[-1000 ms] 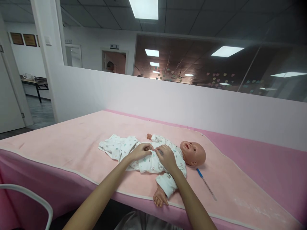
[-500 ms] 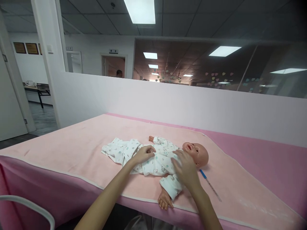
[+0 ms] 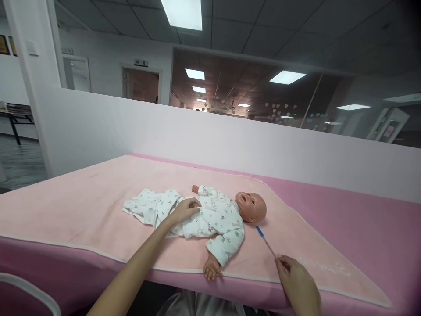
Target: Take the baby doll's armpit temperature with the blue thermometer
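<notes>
A baby doll point(image 3: 251, 207) lies on its back, head to the right, in a white printed shirt point(image 3: 219, 219) and matching trousers point(image 3: 149, 208). My left hand point(image 3: 186, 210) rests on the doll's belly with curled fingers. Whether it pinches the cloth there is hidden. Beside the doll's head lies a thin glass thermometer point(image 3: 268, 243) with a blue end. My right hand point(image 3: 294, 278) has thumb and fingers closed on its clear lower end, near the front edge. The doll's near arm point(image 3: 213, 265) stretches toward that edge.
A peach mat point(image 3: 98, 184) covers the pink tabletop point(image 3: 335, 206). Behind it rises a white half wall point(image 3: 197, 136) with glass above. A curved white rail point(image 3: 33, 287) stands at the lower left.
My right hand has left the doll's chest, moved right and toward me, and taken hold of the thermometer. My left hand stays on the belly. The view has shifted right.
</notes>
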Available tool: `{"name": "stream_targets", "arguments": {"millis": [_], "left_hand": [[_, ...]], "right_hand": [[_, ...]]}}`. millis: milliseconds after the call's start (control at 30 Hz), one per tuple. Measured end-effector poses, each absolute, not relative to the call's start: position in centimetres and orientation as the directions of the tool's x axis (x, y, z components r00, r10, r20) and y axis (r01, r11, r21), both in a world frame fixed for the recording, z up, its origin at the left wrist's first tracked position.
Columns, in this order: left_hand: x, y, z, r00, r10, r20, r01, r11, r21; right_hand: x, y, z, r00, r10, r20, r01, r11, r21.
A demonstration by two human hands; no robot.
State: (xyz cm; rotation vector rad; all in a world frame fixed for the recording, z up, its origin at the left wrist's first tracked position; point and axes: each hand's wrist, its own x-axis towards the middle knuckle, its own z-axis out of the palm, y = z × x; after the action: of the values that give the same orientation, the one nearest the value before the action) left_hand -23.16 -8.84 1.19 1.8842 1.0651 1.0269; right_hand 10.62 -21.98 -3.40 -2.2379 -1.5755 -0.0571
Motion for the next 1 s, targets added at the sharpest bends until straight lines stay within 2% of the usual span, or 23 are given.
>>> {"name": "stream_targets", "arguments": {"millis": [133, 233, 467, 667, 833, 1000], "left_hand": [[-23.2, -8.8, 1.1, 0.345, 0.895, 0.283, 0.334, -0.398, 0.854], [-23.2, -8.9, 1.3, 0.345, 0.893, 0.291, 0.336, -0.406, 0.85], [-23.2, -9.4, 1.9, 0.335, 0.898, 0.284, 0.329, -0.394, 0.858], [-23.2, -9.0, 1.3, 0.338, 0.892, 0.3, 0.306, -0.405, 0.861], [-23.2, -9.0, 1.3, 0.346, 0.893, 0.286, 0.309, -0.397, 0.864], [-23.2, -9.0, 1.3, 0.336, 0.895, 0.295, 0.308, -0.4, 0.863]], "right_hand": [[8.6, -23.6, -0.2, 0.532, 0.819, 0.214, 0.824, -0.442, -0.355], [7.6, -24.3, 1.9, 0.637, 0.699, 0.326, 0.763, -0.507, -0.401], [7.6, -21.7, 2.7, 0.597, 0.652, 0.467, 0.798, -0.42, -0.432], [7.8, -18.9, 1.7, 0.515, 0.707, 0.485, 0.798, -0.189, -0.573], [8.2, -17.2, 1.5, 0.455, 0.733, 0.506, 0.836, -0.155, -0.527], [8.2, -16.9, 0.9, 0.372, 0.718, 0.588, 0.905, -0.141, -0.401]]}}
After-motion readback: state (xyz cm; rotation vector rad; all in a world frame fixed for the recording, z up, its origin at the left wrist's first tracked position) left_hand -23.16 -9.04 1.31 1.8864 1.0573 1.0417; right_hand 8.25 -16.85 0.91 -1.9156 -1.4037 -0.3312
